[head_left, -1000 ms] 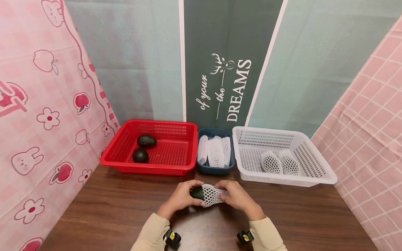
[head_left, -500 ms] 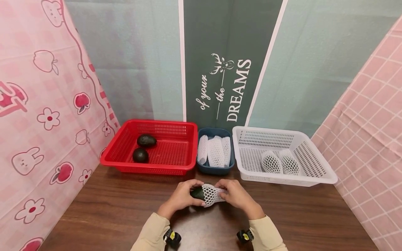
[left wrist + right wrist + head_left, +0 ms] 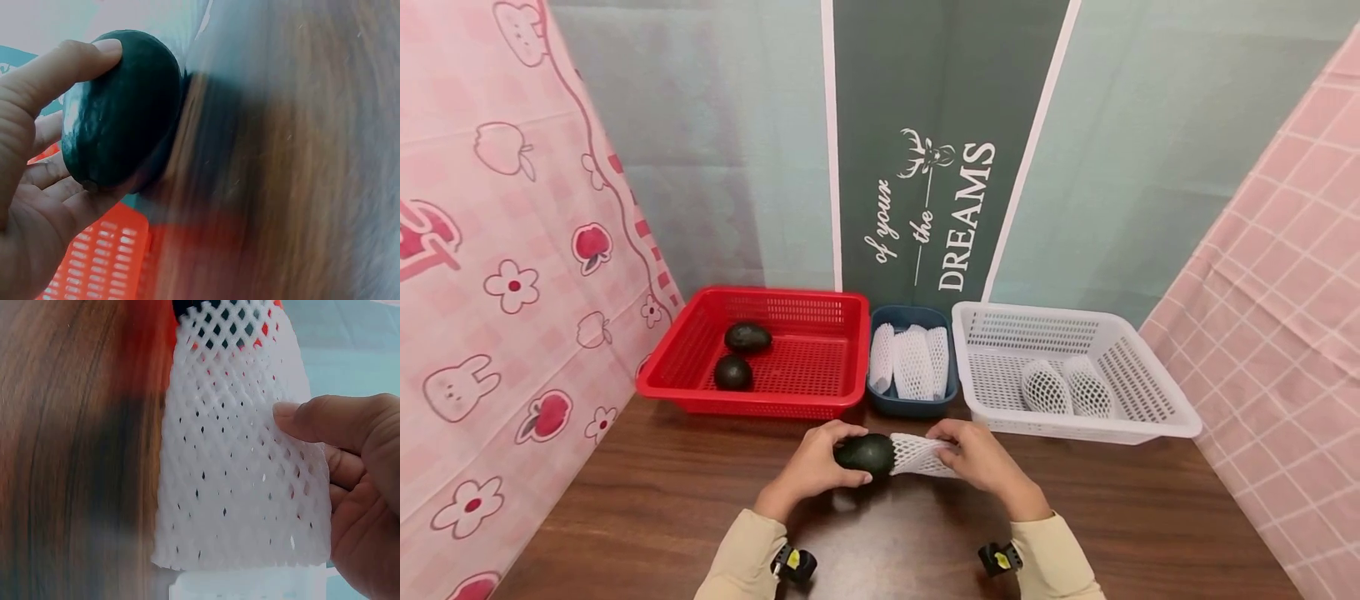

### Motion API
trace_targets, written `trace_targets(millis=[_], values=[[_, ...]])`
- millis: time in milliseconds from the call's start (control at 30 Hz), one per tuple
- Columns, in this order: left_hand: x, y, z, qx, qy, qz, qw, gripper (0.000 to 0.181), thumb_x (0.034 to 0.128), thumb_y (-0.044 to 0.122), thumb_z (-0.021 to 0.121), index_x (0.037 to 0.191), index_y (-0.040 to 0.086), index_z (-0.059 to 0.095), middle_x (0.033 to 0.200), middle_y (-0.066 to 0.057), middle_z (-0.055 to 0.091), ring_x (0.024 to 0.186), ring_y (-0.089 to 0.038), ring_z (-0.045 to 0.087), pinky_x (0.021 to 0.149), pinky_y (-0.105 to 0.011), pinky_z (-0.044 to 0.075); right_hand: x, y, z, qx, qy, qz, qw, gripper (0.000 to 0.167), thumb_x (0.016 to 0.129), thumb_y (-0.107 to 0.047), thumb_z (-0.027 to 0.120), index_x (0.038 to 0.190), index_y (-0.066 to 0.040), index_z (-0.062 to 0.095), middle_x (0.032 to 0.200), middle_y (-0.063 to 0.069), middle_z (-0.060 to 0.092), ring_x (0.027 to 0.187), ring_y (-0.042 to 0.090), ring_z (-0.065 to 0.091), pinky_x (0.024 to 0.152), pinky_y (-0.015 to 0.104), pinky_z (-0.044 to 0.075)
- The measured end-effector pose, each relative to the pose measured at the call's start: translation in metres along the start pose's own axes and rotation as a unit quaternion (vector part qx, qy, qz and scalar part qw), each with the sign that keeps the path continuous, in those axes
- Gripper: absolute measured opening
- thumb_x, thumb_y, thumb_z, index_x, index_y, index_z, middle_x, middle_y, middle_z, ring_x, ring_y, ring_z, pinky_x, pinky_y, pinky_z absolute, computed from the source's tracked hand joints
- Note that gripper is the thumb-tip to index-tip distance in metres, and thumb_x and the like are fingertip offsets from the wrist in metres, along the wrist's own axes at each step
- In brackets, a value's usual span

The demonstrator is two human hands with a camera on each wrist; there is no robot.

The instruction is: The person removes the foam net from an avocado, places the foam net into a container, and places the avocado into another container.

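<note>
My left hand (image 3: 815,464) grips a dark green avocado (image 3: 871,455), its thumb and fingers on opposite sides. The left wrist view shows the avocado (image 3: 128,115) bare over most of its length, just above the wood surface. A white foam net sleeve (image 3: 917,455) lies end to end with the fruit. My right hand (image 3: 988,461) pinches that sleeve between thumb and fingers. Close up in the right wrist view, the sleeve (image 3: 240,456) hangs flat and mostly unfilled; dark fruit shows through the mesh at its top end. Whether the fruit's tip is inside it, I cannot tell.
On the brown table (image 3: 625,517), a red basket (image 3: 760,408) at back left holds two avocados (image 3: 733,372). A blue bin (image 3: 913,408) in the middle holds several foam sleeves (image 3: 913,362). The white basket (image 3: 1075,427) at right contains two netted avocados (image 3: 1047,388).
The sleeve covered about half the avocado; now nearly all the fruit is bare. My hands have moved apart, the left with the avocado leftward, the right with the sleeve rightward.
</note>
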State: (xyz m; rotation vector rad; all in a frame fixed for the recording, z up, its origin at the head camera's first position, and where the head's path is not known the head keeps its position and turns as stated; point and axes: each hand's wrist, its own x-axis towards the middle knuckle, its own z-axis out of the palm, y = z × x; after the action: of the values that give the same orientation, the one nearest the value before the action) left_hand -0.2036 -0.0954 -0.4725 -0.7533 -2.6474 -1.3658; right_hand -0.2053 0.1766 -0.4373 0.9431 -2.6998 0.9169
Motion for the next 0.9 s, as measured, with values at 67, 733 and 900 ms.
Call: trace_targets(millis=[67, 733, 900], values=[[-0.002, -0.002, -0.005, 0.005, 0.007, -0.005, 1.0000, 0.057, 0.0608, 0.026, 0.087, 0.110, 0.007, 0.066, 0.100, 0.002, 0.061, 0.085, -0.017, 0.060, 0.075, -0.032, 0.048, -0.001, 0.001, -0.002, -0.002, 0.004, 0.002, 1.0000, 0.020, 0.075, 0.004, 0.069, 0.088, -0.010, 0.067, 0.083, -0.005, 0.064, 0.075, 0.010, 0.058, 0.065, 0.030, 0.048], [-0.018, -0.014, -0.024, -0.001, 0.043, -0.037, 0.9984, 0.053, 0.0609, 0.027, 0.087, 0.106, 0.008, 0.066, 0.099, 0.003, 0.062, 0.086, -0.018, 0.061, 0.075, -0.031, 0.049, -0.028, 0.023, -0.018, -0.001, 0.036, 0.058, 0.9977, 0.019, 0.075, 0.005, 0.070, 0.087, -0.010, 0.065, 0.077, -0.003, 0.062, 0.066, 0.006, 0.049, 0.059, 0.027, 0.044], [-0.019, -0.013, -0.023, -0.003, 0.043, -0.042, 0.9982, 0.053, 0.0615, 0.027, 0.087, 0.106, 0.009, 0.066, 0.100, 0.003, 0.062, 0.086, -0.018, 0.060, 0.075, -0.032, 0.049, -0.028, 0.022, -0.019, -0.007, 0.035, 0.063, 0.9973, 0.019, 0.075, 0.005, 0.070, 0.087, -0.010, 0.065, 0.076, -0.004, 0.061, 0.065, 0.005, 0.047, 0.058, 0.026, 0.043]])
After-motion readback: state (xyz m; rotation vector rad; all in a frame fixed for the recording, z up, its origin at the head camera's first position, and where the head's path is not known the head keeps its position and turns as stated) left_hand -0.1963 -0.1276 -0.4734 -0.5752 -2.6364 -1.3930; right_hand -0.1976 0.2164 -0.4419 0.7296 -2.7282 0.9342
